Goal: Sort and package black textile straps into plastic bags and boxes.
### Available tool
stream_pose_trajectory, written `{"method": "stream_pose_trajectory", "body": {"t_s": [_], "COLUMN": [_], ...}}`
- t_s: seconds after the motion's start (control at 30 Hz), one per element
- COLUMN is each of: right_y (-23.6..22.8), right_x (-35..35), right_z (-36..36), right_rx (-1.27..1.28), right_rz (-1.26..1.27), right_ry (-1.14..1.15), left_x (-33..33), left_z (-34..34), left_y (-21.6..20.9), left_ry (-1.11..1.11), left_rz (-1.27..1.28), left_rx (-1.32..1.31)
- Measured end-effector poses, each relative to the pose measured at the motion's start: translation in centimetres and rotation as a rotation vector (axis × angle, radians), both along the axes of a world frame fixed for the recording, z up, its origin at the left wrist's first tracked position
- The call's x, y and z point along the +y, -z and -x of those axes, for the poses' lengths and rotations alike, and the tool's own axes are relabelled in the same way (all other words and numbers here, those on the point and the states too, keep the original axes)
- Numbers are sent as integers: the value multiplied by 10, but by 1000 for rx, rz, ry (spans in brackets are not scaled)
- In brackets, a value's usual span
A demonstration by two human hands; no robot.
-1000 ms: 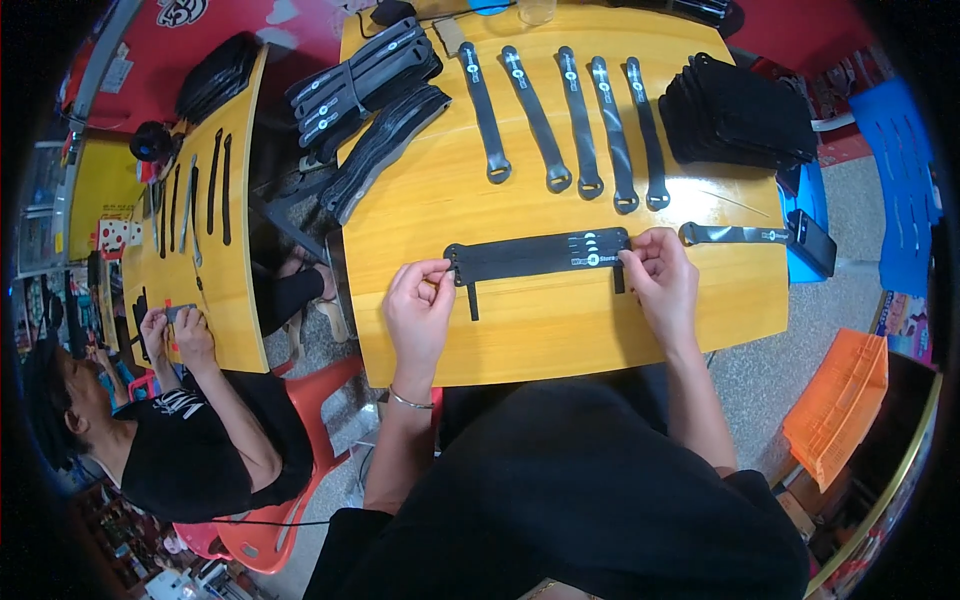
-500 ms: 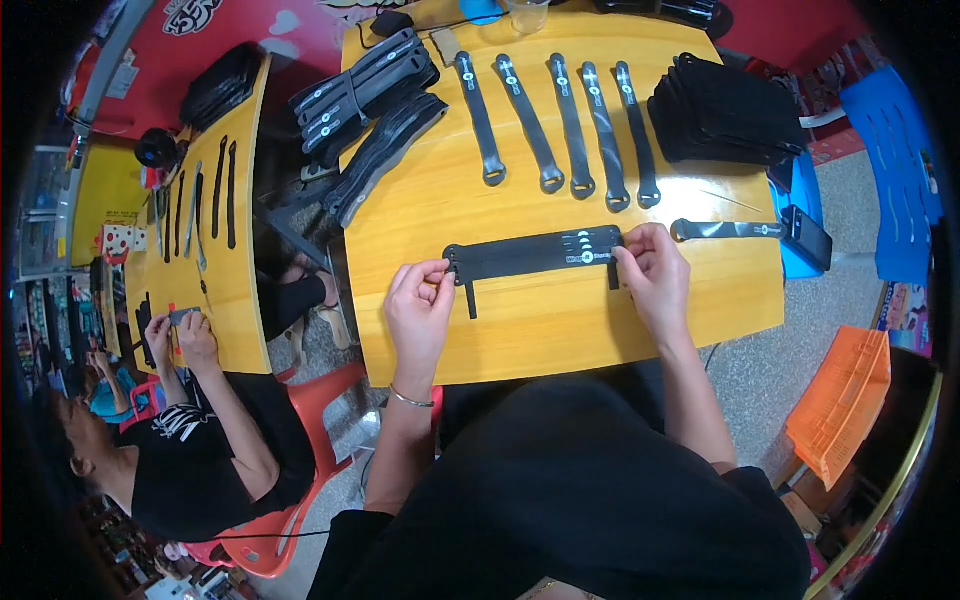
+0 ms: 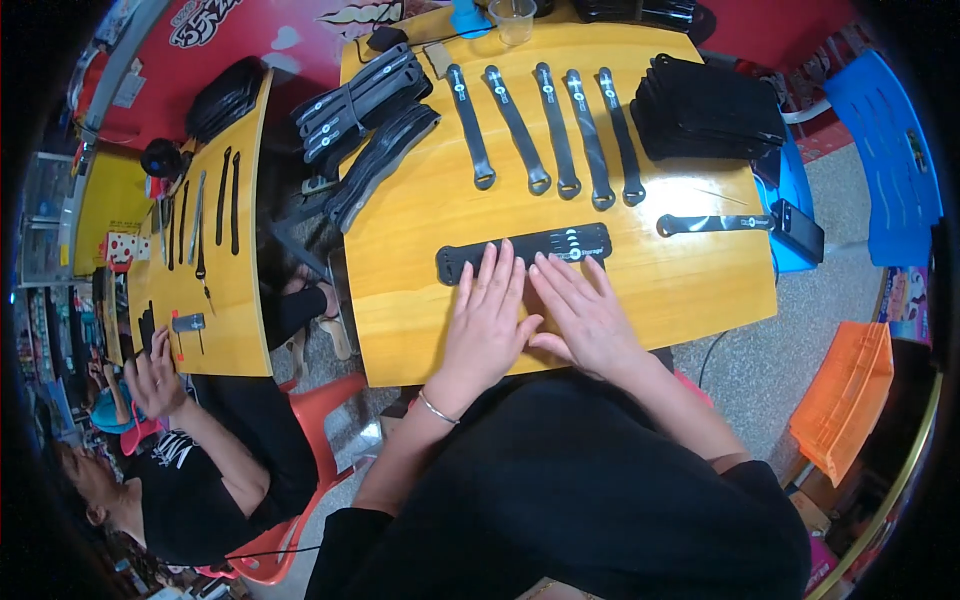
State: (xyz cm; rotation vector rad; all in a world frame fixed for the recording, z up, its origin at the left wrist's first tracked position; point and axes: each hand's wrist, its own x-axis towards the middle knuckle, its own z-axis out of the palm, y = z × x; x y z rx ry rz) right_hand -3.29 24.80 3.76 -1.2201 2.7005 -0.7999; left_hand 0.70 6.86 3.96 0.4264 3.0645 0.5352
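Note:
A stack of flat black straps (image 3: 588, 240) with rounded ends and white print lies crosswise on the yellow table (image 3: 660, 310). My left hand (image 3: 485, 325) rests with straight fingers on its near edge, left of the middle. Beside it, my right hand (image 3: 588, 318) lies likewise with its fingers spread over the near edge. The thumbs almost meet below the stack. Part of the stack's near side is hidden under the fingers. Farther back, several single dark straps (image 3: 548, 130) stand in a row, each with a slotted near end.
Bundled straps (image 3: 370, 95) sit at the far left, a pile of black pouches (image 3: 705, 110) at the far right. One strap (image 3: 715, 225) points at a black phone-like device (image 3: 797, 234). A co-worker's hand (image 3: 155, 380) is at the left table; an orange crate (image 3: 842, 400) stands right.
Both hands have left the stack's two ends and moved inward, flattening onto its near edge. The thin strips hanging below it no longer show. The co-worker's hand has lifted off a grey piece.

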Motion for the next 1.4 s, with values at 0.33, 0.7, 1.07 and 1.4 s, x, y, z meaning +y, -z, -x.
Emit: {"method": "stream_pose_trajectory", "body": {"t_s": [0.33, 0.7, 1.07, 1.4], "right_y": [13, -6, -18, -43], "right_x": [51, 123, 95, 40], "right_z": [13, 58, 26, 3], "right_rx": [79, 150, -189, -452], "right_rz": [-110, -121, 37, 45], "right_ry": [290, 640, 439, 112], "left_x": [7, 9, 43, 18], "left_z": [1, 0, 3, -15], "left_y": [8, -9, -28, -13], "left_ry": [14, -5, -84, -274], "left_rz": [94, -168, -723, -934], "left_rx": [-46, 90, -62, -40]}}
